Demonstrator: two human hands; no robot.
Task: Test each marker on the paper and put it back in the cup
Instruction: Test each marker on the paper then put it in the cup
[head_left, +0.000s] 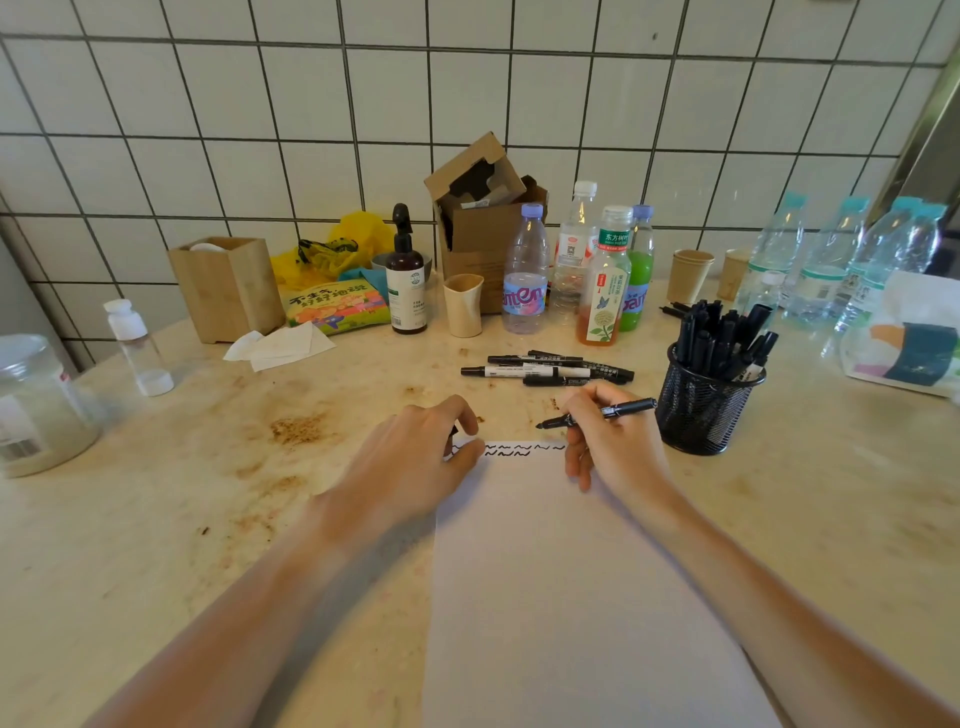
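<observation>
Marker (597, 414) uncapped, pinched in the right hand (613, 441) above the paper (561, 571); left hand (415, 457), curled around a dark cap, steadies the sheet's top corner at centre frame.

I see even, soft daylight, bright enough throughout. Shadows are faint: a pale one lies on the paper (571, 597) under the left forearm. The wide lens bends the wall tiles (311, 104) and stretches the desk (156, 493) toward its near corners. The jar (39, 405) at the left edge and the bottles (852, 260) at the far right look smeared; the centre stays sharp.
</observation>
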